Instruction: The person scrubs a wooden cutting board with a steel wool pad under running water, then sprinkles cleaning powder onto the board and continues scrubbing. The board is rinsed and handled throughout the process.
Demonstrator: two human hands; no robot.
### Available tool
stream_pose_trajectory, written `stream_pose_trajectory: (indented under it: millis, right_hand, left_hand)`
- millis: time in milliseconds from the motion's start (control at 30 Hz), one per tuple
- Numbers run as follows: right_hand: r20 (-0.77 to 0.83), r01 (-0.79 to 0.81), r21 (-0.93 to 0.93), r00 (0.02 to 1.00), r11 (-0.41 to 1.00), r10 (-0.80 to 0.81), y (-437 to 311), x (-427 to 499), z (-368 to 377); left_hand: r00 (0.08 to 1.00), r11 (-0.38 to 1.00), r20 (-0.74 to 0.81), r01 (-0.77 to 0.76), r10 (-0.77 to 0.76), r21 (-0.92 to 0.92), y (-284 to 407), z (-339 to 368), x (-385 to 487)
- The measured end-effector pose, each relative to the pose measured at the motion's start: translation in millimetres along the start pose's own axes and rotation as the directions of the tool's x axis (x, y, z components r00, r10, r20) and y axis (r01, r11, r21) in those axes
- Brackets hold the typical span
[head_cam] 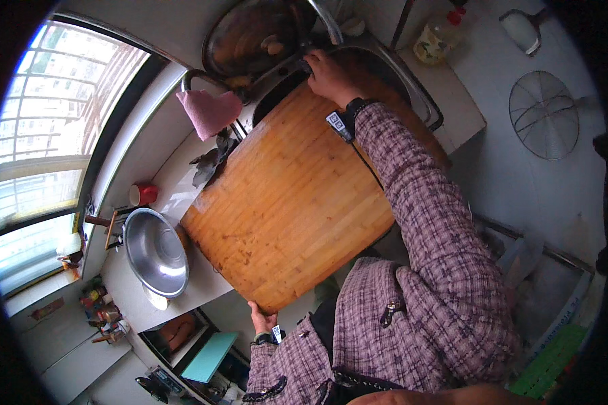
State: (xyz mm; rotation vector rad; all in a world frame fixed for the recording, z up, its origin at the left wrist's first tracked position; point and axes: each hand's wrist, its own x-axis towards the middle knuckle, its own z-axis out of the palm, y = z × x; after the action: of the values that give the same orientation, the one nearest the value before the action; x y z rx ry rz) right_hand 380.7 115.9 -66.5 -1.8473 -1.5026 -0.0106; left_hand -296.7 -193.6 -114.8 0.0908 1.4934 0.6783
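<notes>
A large wooden board lies slanted before me, its far end over the sink. With my left hand I grip its near left corner, thumb on top and fingers underneath. My right hand reaches past the far edge of the board, fingers curled on a dark object beside the metal tap. Whether that object is part of the tap is hard to make out. My right sleeve and a strapped wrist device cover part of the board.
On the left counter a steel basin leans near a red mug. A pink cloth hangs over a curved pipe, with a dark crumpled cloth below. Behind the sink stands a large round lid. A wire strainer is at right.
</notes>
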Motion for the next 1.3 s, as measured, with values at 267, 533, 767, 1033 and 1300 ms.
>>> stream_pose_trajectory:
  millis: [267, 533, 767, 1033, 1300]
  right_hand:
    - [0.019, -0.031, -0.023, 0.999, 0.999, 0.032, -1.4, -9.5, 0.9]
    - [-0.005, -0.044, -0.026, 0.999, 0.999, 0.044, -2.4, -7.4, 1.8]
    - [-0.034, -0.015, 0.012, 0.999, 1.0, 0.016, 0.6, -11.3, 1.2]
    - [-0.114, -0.014, 0.062, 0.993, 0.998, 0.021, -10.2, -21.3, -9.9]
    - [0.39, -0.425, 0.902, 0.733, -0.073, 0.557, -10.9, -49.6, -23.1]
  left_hand:
    - [0.999, 0.997, 0.007, -0.052, 0.052, 0.059, 14.1, 21.3, -30.1]
    - [0.996, 0.996, -0.077, -0.036, 0.042, 0.085, 29.0, 29.2, -47.1]
    - [0.993, 0.995, -0.114, -0.025, 0.036, 0.095, 26.2, 38.5, -58.4]
    - [0.997, 0.996, -0.071, -0.023, 0.029, 0.08, 26.2, 43.9, -60.7]
    - [0.999, 0.997, -0.044, -0.023, 0.026, 0.069, 19.8, 42.9, -53.8]
